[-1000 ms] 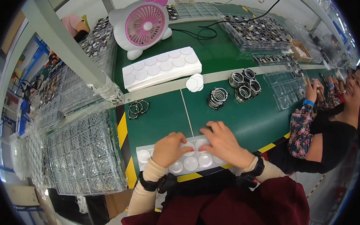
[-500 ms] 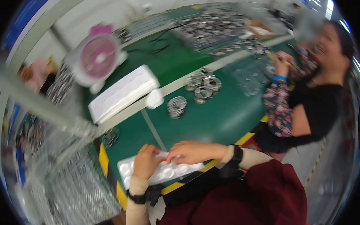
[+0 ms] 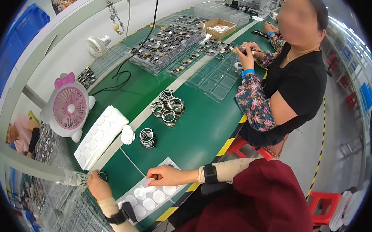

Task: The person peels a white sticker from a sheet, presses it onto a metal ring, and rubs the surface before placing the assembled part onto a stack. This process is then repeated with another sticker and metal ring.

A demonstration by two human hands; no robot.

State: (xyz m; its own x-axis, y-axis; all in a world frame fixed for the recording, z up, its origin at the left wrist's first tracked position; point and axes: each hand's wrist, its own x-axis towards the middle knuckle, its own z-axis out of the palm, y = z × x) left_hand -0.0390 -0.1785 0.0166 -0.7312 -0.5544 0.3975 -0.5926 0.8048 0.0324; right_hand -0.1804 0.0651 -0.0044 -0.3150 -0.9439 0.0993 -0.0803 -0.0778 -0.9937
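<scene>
The 1 head-worn fisheye view (from the left of 2 cameras) looks down from close above the bench (image 3: 206, 125), facing obliquely along its length.

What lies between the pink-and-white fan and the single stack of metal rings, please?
In the head view, the stack of white sheets, the small pile of white discs and the pale strip lie between the fan and the ring stack.

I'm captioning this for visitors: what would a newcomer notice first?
Probably the bow-topped pink-and-white fan, at the left of the green workbench. Next, the clustered metal rings mid-bench, then the right hand over the white-circled sheet by the near edge.
</scene>
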